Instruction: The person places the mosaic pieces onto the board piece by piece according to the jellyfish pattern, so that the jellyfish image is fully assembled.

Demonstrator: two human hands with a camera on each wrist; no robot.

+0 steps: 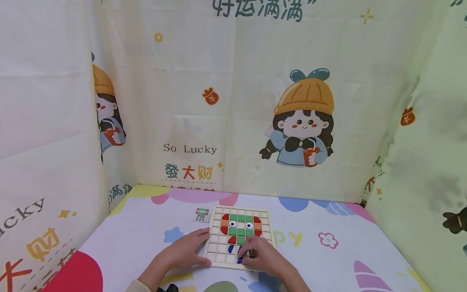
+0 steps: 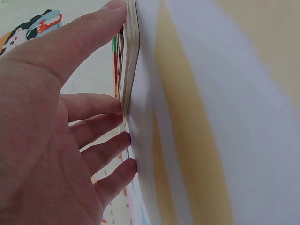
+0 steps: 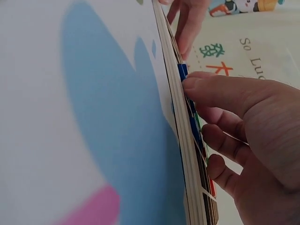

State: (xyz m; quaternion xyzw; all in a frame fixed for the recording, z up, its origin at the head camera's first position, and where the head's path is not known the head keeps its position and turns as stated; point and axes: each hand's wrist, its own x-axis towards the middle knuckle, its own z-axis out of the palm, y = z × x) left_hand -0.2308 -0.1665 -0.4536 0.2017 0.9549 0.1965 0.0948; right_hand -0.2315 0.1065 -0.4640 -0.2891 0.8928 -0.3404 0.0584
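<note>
item: wooden grid board (image 1: pixel 238 237), lying flat on the cloth-covered table (image 1: pixel 321 259), near its front edge, between the two hands; holds a picture in red, orange, green and white tiles, with dark blue pieces in the lower rows

risks, as judged:
- a blue tile (image 3: pixel 182 71) at the board's near edge sits under the right fingertips; if pressed off-square it may ride up on the grid ridge instead of dropping into its cell
- a sideways drag of the right fingers could nudge the blue pieces next to it out of their cells
- if the left hand eases off, the board could slide on the smooth cloth under the right hand's push

left hand (image 1: pixel 187 247): spread and relaxed, fingers straight, fingertips (image 2: pixel 117 107) against the left edge of the board, thumb along the same edge; grasps nothing, only braces

right hand (image 1: pixel 260 253): fingers bent, tips (image 3: pixel 190 84) pressing down on the blue tile at the board's lower middle; whether it pinches the tile or merely pushes it cannot be told

adjacent: small pattern card (image 1: pixel 201 213) just beside the board's far left corner, showing the same figure

surround: printed curtain (image 1: pixel 255 101) with cartoon girl and lettering on three sides
</note>
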